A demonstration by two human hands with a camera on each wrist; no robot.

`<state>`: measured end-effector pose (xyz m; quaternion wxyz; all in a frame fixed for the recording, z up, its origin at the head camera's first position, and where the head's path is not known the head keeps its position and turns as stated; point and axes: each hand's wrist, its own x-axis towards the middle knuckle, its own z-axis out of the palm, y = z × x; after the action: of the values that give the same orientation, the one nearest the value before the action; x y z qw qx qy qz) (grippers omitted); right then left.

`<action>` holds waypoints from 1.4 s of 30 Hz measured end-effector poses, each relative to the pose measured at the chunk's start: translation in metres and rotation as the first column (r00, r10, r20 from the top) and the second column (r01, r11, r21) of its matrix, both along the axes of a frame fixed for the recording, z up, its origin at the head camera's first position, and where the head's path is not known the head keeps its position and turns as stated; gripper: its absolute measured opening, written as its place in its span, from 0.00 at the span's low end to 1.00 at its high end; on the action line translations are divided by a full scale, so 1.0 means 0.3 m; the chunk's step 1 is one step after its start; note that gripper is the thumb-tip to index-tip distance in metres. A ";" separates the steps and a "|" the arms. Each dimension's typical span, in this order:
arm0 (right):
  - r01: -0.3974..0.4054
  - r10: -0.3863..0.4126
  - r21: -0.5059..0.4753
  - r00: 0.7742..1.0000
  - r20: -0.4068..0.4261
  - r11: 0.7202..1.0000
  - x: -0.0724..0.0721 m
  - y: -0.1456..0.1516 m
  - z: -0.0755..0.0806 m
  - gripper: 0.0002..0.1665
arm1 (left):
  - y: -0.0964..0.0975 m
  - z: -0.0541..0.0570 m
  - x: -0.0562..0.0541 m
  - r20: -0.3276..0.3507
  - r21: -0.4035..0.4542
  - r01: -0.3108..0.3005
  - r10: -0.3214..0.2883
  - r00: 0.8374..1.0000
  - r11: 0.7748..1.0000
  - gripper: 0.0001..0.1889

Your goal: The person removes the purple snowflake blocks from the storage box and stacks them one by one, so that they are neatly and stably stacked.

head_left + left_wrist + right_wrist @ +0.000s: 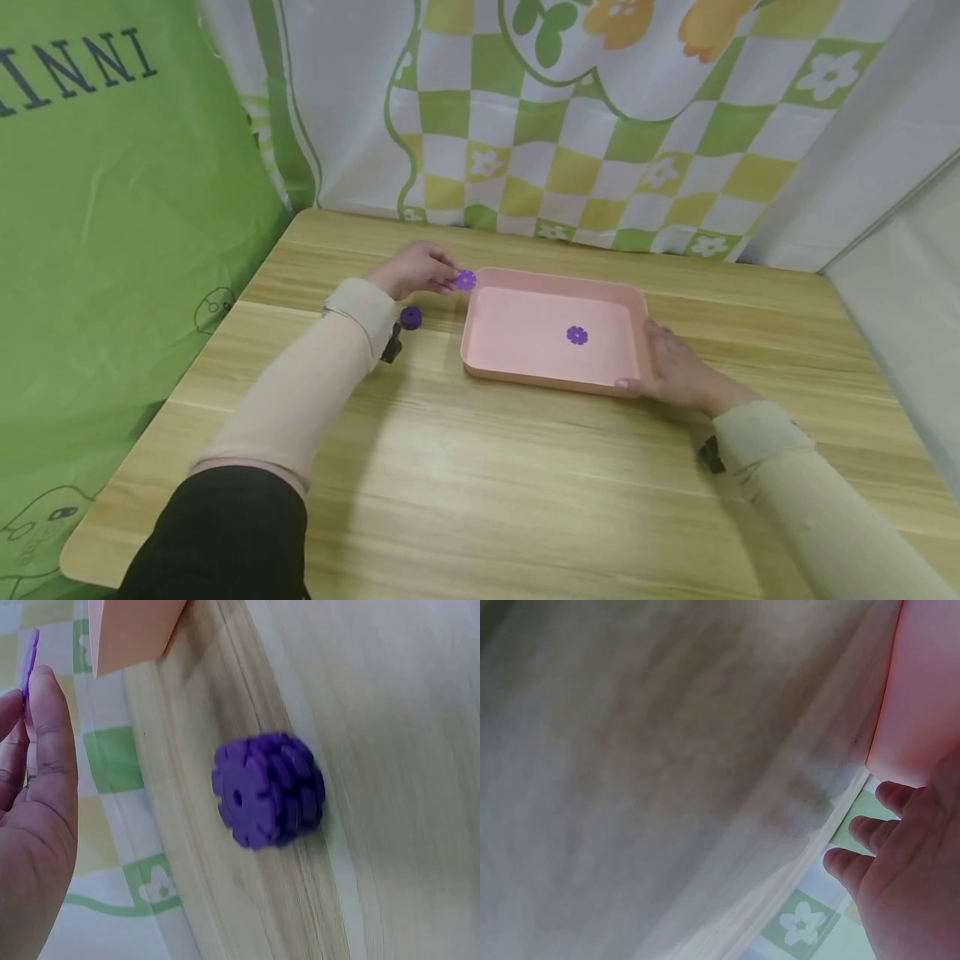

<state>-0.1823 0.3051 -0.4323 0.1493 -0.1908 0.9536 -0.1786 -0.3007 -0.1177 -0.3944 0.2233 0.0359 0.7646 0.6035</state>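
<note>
In the head view, my left hand (pixel 422 271) pinches a thin purple notched disc (pixel 466 280) just off the pink tray's (pixel 555 382) left back corner. The left wrist view shows that disc (pixel 31 664) edge-on between thumb and fingers. Below this hand, a stack of purple notched discs (pixel 266 791) sits on the table, apart from the tray. One purple flower-shaped disc (pixel 577 335) lies flat inside the tray, right of its middle. My right hand (pixel 678 371) holds the tray's right end, thumb at the near corner, fingers along the outer side.
The wood-grain table (pixel 480 500) carries the tray and the discs. Behind it hangs a green, white and yellow checked curtain (pixel 555 158). Green cloth (pixel 127 250) borders the left side, and pale cloth (pixel 900 275) borders the right.
</note>
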 end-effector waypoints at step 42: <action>0.031 -0.030 -0.014 0.998 0.049 0.999 -0.004 0.005 -0.009 0.73 | -0.253 -0.067 0.053 0.078 -0.250 0.104 -0.087 0.993 0.963 0.09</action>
<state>-0.1834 0.3067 -0.4349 0.1686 -0.1730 0.9511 -0.1926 -0.2847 -0.1935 -0.4144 0.2800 0.0238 0.8251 0.4902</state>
